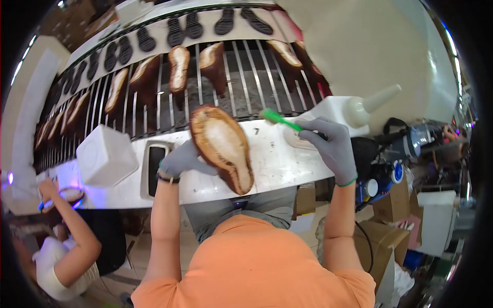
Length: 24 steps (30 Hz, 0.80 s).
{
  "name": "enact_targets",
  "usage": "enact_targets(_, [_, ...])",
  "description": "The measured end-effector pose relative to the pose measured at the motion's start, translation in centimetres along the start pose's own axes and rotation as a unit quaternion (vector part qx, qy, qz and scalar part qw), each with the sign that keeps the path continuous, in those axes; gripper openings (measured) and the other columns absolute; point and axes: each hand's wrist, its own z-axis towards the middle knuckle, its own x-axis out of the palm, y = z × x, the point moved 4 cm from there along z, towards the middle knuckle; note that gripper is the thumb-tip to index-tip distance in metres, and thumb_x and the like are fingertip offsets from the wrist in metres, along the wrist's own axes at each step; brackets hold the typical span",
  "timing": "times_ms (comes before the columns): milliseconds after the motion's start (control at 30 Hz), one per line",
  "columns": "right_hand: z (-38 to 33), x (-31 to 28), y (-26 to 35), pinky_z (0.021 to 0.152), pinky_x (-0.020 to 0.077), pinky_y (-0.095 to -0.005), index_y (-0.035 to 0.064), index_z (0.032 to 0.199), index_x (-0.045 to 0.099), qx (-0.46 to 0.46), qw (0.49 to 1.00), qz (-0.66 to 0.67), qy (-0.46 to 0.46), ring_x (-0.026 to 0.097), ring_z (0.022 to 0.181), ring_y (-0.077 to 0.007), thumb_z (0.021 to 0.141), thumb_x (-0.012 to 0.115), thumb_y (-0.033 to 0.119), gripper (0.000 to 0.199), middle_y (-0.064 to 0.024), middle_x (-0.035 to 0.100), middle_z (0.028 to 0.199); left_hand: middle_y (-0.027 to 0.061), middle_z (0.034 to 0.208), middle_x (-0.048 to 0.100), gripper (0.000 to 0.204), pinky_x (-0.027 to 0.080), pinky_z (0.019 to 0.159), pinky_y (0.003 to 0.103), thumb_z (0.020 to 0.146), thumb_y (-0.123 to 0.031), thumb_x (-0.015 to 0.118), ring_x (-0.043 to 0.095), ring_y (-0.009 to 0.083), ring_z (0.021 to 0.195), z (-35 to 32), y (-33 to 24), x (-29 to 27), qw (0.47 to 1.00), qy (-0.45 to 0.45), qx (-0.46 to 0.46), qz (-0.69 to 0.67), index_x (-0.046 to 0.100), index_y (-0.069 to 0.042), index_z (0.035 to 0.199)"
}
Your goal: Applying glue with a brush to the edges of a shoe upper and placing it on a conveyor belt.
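Observation:
My left hand (184,160), in a grey glove, grips a brown shoe upper (222,137) turned bottom up. Its pale underside faces me, edged by a darker brown rim. The fingers behind the upper are partly hidden. To the right, my gloved right hand (331,146) is closed around a green-handled brush (281,119). The brush head points left, apart from the upper and above the white table. Below that hand lies a pale, shallow, roundish thing (300,140), partly covered. Just behind it is a white bottle (340,110) with a long spout.
Beyond the white table (269,167), a roller conveyor (239,77) carries several brown uppers, bottom up. Dark soles (194,25) line the far ledge. A white block-like container (107,155) and a dark-bottomed tray (152,167) are at left. Another person's arm (77,231) reaches in lower left.

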Motion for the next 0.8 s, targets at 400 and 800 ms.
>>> enact_targets(400, [-4.7, 4.0, -14.4, 0.069, 0.0535, -0.0439, 0.0121, 0.099, 0.064, 0.231, 0.860, -0.435, -0.136, 0.067, 0.081, -0.0321, 0.091, 0.060, 0.023, 0.014, -0.0116, 0.062, 0.091, 0.0087, 0.114, 0.065, 0.069, 0.048, 0.089, 0.030, 0.084, -0.050, 0.070, 0.061, 0.0176, 0.103, -0.5, 6.1, 4.5, 0.937, -0.274, 0.063, -0.209, 0.057, 0.006, 0.122])
enact_targets(800, [-7.5, 3.9, -19.7, 0.047, 0.0339, -0.0231, 0.0015, 0.105, 0.073, 0.300, 0.896, 0.255, -0.206, 0.046, 0.051, -0.0058, 0.095, 0.059, 0.019, 0.024, -0.0042, 0.066, 0.069, 0.0134, 0.145, 0.046, 0.067, 0.039, 0.111, 0.039, 0.101, -0.054, 0.039, 0.049, 0.0271, 0.129, 0.0, 7.2, 9.2, 0.657, 0.030, 0.181, -0.731, 0.034, -0.007, 0.148])
